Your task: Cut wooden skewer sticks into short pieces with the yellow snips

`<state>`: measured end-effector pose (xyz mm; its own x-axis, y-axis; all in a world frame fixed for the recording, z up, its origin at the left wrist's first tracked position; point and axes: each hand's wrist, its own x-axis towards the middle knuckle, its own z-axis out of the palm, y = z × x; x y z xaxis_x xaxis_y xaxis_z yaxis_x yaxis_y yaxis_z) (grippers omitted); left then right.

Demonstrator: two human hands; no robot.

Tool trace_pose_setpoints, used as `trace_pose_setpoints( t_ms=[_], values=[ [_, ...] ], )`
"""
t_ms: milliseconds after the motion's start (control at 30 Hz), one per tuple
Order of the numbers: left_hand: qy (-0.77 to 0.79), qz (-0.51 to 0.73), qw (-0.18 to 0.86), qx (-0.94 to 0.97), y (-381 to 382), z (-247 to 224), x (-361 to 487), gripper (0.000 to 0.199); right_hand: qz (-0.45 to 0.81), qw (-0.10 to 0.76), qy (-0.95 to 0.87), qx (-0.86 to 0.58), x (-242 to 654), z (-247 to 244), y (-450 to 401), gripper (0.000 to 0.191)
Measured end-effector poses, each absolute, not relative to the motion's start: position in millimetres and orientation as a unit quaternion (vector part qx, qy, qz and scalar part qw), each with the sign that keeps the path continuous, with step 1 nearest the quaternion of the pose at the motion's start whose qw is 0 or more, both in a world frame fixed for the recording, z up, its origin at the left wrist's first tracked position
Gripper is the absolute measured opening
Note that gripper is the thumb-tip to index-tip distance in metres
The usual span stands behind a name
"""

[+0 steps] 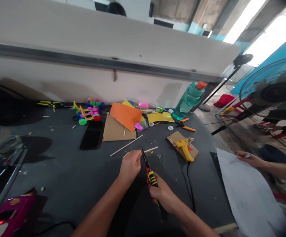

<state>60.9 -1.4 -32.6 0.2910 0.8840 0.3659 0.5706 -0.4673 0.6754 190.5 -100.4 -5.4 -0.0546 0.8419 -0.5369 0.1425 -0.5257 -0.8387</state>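
My left hand [131,166] is closed, its fingertips pinching a thin wooden stick [153,149]. One end of that stick pokes out to the left of the fingers, and the other runs right, past the tool's jaws. My right hand [161,192] wraps round pliers [152,177] with yellow-and-black grips and dark narrow jaws. The jaws point up at the stick, close beside my left fingertips; whether they touch it I cannot tell. Another wooden stick [126,145] lies on the dark table [83,184] just beyond my left hand.
Behind lie a phone [91,135], cardboard [110,130], orange paper [125,115] and colourful toy pieces [86,113]. A green bottle [188,100] stands by orange-handled pliers [188,126]. The corded yellow glue gun [185,148] rests on cardboard. At right, another person's hand [250,159] holds a pen over paper [246,191].
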Motion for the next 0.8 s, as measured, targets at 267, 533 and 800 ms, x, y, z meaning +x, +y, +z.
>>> trace_pose_setpoints(
  t_ms=[267, 533, 800],
  values=[
    [0.466, 0.328, 0.268, 0.777, 0.9, -21.5, 52.9, 0.025, 0.585, 0.276, -0.408, -0.644, 189.8, -0.3, -98.3, 0.027],
    [0.441, 0.335, 0.285, 0.782, 11.5, -24.4, 47.6, 0.022, 0.638, 0.279, -0.374, -0.613, 193.6, -2.4, -89.0, 0.033],
    [0.425, 0.311, 0.261, 0.809, 16.5, -22.5, 45.9, 0.02, 0.678, 0.305, -0.328, -0.583, 194.8, 0.9, -84.2, 0.034]
  ],
)
